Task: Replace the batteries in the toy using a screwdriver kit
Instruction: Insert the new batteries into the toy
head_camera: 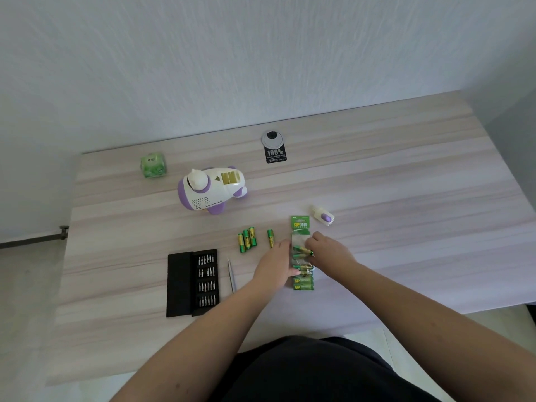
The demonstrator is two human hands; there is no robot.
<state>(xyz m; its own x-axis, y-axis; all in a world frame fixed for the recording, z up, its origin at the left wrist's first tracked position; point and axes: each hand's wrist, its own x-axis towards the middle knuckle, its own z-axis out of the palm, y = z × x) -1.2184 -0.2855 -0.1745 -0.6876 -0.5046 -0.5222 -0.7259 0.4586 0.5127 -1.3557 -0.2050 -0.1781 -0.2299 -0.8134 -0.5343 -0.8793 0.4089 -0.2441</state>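
A white and purple toy (pixel 211 190) lies on its side on the table, its battery bay open. Three green batteries (pixel 247 239) lie together below it, and a single battery (pixel 270 237) lies to their right. A green battery pack (pixel 300 227) stretches toward me. My left hand (pixel 275 264) holds the pack's left edge. My right hand (pixel 327 250) pinches a battery (pixel 303 250) at the torn plastic in the pack's middle. The open black screwdriver kit (pixel 193 282) lies at the left, with the thin screwdriver (pixel 230 275) beside it.
The toy's battery cover (pixel 323 216) lies right of the pack's top. A green tissue pack (pixel 153 165) sits at the back left. A round cable grommet (pixel 272 138) with a black label (pixel 276 155) is at the back. The wall stands behind the table (pixel 406 198).
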